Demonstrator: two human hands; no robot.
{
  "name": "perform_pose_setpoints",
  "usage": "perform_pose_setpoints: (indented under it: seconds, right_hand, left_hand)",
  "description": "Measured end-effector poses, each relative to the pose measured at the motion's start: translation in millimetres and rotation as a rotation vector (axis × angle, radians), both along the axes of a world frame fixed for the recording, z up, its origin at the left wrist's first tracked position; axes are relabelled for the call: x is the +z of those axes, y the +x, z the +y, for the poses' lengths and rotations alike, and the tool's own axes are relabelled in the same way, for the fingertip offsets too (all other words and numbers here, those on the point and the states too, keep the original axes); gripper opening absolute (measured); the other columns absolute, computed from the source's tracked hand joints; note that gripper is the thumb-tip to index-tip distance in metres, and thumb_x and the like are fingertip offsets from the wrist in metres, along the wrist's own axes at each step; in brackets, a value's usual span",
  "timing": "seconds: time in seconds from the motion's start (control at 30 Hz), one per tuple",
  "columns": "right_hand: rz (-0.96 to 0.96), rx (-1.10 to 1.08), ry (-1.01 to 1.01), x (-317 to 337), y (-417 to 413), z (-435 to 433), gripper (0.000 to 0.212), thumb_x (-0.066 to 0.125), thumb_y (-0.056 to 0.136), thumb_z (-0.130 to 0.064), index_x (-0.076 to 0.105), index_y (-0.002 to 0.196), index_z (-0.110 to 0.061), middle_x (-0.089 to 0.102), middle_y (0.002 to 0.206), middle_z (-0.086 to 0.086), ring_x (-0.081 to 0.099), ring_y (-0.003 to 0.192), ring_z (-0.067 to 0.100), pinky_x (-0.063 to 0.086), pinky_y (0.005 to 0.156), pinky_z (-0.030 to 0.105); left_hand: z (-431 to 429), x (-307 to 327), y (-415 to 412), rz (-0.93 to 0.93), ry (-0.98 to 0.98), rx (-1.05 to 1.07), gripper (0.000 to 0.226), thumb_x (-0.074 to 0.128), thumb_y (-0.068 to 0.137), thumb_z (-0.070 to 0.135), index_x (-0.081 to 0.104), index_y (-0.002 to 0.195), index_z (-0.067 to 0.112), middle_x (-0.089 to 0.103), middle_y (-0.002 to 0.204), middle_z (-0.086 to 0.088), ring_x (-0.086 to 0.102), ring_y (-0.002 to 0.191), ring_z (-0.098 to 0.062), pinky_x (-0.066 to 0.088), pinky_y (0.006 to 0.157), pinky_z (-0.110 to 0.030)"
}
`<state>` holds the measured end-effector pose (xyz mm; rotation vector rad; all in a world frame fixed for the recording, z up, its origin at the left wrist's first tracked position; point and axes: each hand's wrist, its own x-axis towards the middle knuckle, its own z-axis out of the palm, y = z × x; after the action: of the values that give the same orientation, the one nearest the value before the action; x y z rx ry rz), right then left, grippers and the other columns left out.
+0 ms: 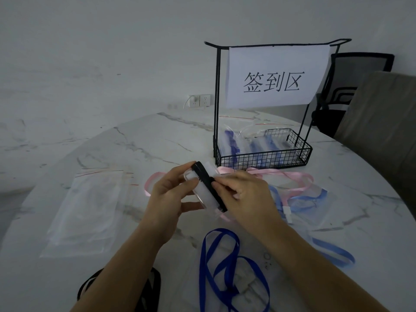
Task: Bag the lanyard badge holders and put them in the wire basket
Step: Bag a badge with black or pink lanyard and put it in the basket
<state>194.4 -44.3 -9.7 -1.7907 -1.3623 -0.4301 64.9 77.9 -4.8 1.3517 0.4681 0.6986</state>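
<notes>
Badge holder: a clear plastic badge holder (201, 192) is held above the worktop (157, 143), just in front of the wire basket (265, 159), between both hands.
Black lanyard: the black lanyard (208, 180) is seen wound across the holder's middle as a flat band.
Left hand: the left hand (166, 194) is curled round the holder's left edge and carries it.
Right hand: the right hand (245, 194) is closed over the strap, fingertips pinching it against the holder's face.
Handling, holder: judged light, thin and slightly flexible. The smooth plastic is probably slippery, so a hold on the long edges is preferred to the flat faces.
Handling, strap: judged soft and limp, and likely to unwind if released. It is best pressed to the holder until bagged.
Zip bags: a stack of clear zip bags (90, 210) lies flat on the worktop, to the left of the left hand. The film is judged flimsy, and the mouth is best taken at the red-lined top edge.
Basket contents: bagged holders (254, 145) with blue straps are seen inside. A paper sign (276, 79) hangs from the frame above.
Loose stock: a dark blue lanyard (225, 266) lies nearest the viewer. Pink lanyards (292, 176) and a light blue lanyard (315, 198) lie to the right.
</notes>
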Motion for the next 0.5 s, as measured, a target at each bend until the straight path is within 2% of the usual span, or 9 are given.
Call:
perform_pose_setpoints:
  seconds: [0.07,0.13,0.23,0.33,0.4,0.5]
  right_hand:
    - [-0.002,0.007,-0.087,2.3,-4.3,-1.0,0.035,0.063,0.090,-0.039,0.072,0.119,-0.021,0.065,0.096,-0.003,0.062,0.083,0.010,0.052,0.068,0.022]
    - [-0.035,0.001,-0.203,3.2,-6.6,-2.8,0.047,0.063,0.086,-0.042,0.066,0.127,-0.019,0.060,0.102,-0.003,0.059,0.090,0.012,0.052,0.071,0.023]
    - [-0.060,-0.002,-0.350,6.3,-5.0,-3.9,0.058,0.066,0.086,-0.031,0.054,0.141,-0.021,0.057,0.114,0.000,0.059,0.098,0.016,0.052,0.078,0.026]
    - [-0.053,-0.009,-0.394,8.3,-4.7,-2.2,0.059,0.062,0.090,-0.022,0.047,0.147,-0.024,0.056,0.120,0.002,0.060,0.100,0.017,0.048,0.081,0.024]
    - [-0.086,-0.052,-0.357,10.1,-5.7,-3.6,0.053,0.065,0.088,-0.018,0.056,0.140,-0.021,0.062,0.114,0.003,0.062,0.096,0.018,0.045,0.076,0.020]
    - [-0.012,-0.100,-0.176,14.2,-7.8,-6.8,0.033,0.073,0.079,-0.015,0.075,0.112,-0.020,0.073,0.092,-0.002,0.058,0.074,0.008,0.036,0.065,0.009]
  left_hand:
    - [1.1,-0.1,-1.9,-0.022,-0.032,0.009,0.029,0.057,0.096,0.008,0.069,0.120,0.020,0.070,0.112,-0.013,0.070,0.100,-0.030,0.059,0.072,-0.042]
    - [2.1,0.0,-2.6,-0.040,-0.052,0.011,0.030,0.057,0.095,0.007,0.069,0.119,0.019,0.070,0.111,-0.014,0.069,0.100,-0.031,0.059,0.072,-0.042]
    - [1.4,0.5,-2.0,-0.030,-0.031,0.013,0.031,0.057,0.095,0.005,0.069,0.119,0.021,0.068,0.111,-0.018,0.069,0.099,-0.030,0.060,0.074,-0.044]
    - [-0.8,1.3,-0.6,-0.016,-0.014,0.003,0.030,0.056,0.096,0.005,0.068,0.118,0.020,0.068,0.108,-0.018,0.070,0.097,-0.031,0.060,0.074,-0.042]
    - [-0.5,2.0,-1.2,-0.026,-0.021,-0.009,0.028,0.056,0.095,0.002,0.067,0.116,0.015,0.069,0.106,-0.017,0.070,0.094,-0.032,0.060,0.074,-0.038]
    - [1.0,2.9,-3.0,-0.071,-0.038,-0.032,0.029,0.056,0.091,-0.006,0.062,0.116,0.007,0.069,0.108,-0.020,0.069,0.092,-0.033,0.060,0.079,-0.040]
